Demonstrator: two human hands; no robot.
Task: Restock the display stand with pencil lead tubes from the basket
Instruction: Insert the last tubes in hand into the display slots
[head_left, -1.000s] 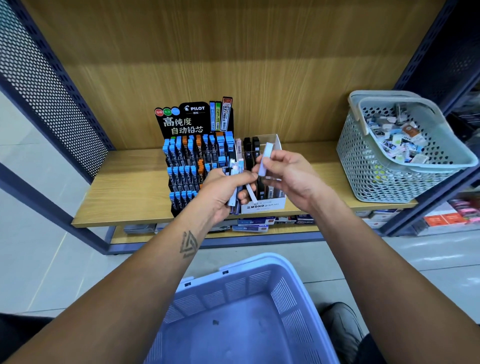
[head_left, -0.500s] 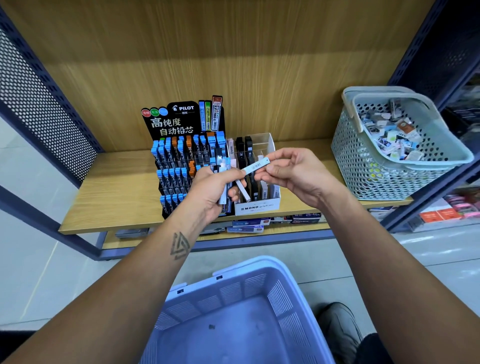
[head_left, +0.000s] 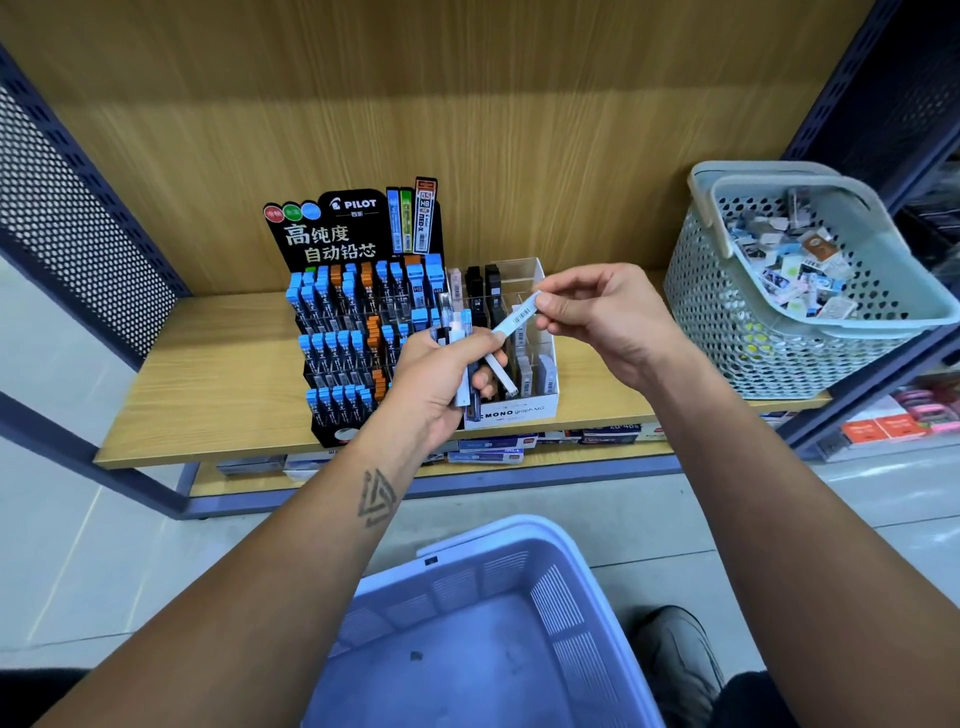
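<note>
L hand (head_left: 441, 382) curled round a bunch of lead tubes (head_left: 461, 358), approx 5, exact count unclear, in front of the display stand (head_left: 358, 317). R hand (head_left: 605, 319) pinches 1 white barcoded tube (head_left: 519, 316) by its top end, thumb + forefinger, other fingers loosely bent; the tube's low end reaches the L thumb. Stand: 3 tiers of blue- and orange-capped tubes, on the wooden shelf (head_left: 208, 389). 1 clear MONO box (head_left: 524, 364) beside it. 2 baskets: blue basket (head_left: 519, 582) below, green basket (head_left: 769, 343) w/ small packs at right.
</note>
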